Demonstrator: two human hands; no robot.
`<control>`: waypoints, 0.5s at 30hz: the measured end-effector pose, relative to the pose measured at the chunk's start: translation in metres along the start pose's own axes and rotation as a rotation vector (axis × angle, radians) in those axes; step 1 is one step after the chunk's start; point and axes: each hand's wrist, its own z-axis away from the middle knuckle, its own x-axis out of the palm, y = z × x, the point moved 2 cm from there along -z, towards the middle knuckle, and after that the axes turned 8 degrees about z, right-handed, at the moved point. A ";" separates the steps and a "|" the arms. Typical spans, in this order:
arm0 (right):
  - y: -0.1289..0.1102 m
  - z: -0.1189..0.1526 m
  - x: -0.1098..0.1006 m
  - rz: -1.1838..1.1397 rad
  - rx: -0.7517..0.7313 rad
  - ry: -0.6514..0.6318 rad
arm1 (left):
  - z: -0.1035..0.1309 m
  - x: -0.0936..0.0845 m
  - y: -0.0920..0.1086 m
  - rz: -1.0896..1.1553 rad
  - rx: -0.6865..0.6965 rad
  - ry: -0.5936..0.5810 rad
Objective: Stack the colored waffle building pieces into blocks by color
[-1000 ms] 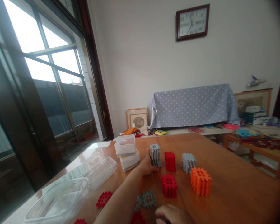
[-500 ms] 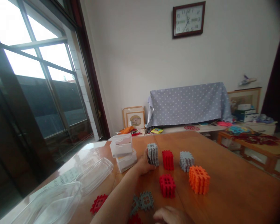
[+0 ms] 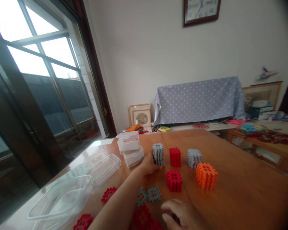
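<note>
My left hand (image 3: 149, 164) reaches across the brown table (image 3: 232, 169), its fingers around the left side of a tall grey stack of toothed square tiles (image 3: 158, 155). Right of that stand a red stack (image 3: 175, 157) and a shorter grey stack (image 3: 194, 158). Nearer are another red stack (image 3: 174, 181) and an orange stack (image 3: 206, 176). My right hand (image 3: 181, 214) is low at the front edge with curled fingers apart, nothing visible between them. Loose grey tiles (image 3: 154, 193) and red tiles (image 3: 143, 217) lie between my arms.
Two white boxes (image 3: 133, 157) are stacked beyond my left forearm. Clear plastic containers (image 3: 60, 198) and a lid (image 3: 105, 169) lie on the left. More red tiles (image 3: 108, 195) rest beside the forearm. A side table (image 3: 273, 147) stands at the far right.
The view has tilted down and shifted slightly left, showing more red tiles in front. My right hand has come further into view. My left hand stays at the tall grey stack.
</note>
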 end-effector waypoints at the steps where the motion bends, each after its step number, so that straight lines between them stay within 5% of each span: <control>1: -0.001 0.001 0.000 -0.003 -0.004 0.003 | 0.004 -0.002 0.000 -0.012 -0.002 0.005; 15: -0.004 0.007 -0.006 -0.063 -0.027 0.091 | 0.080 -0.037 -0.001 -0.176 -0.091 0.081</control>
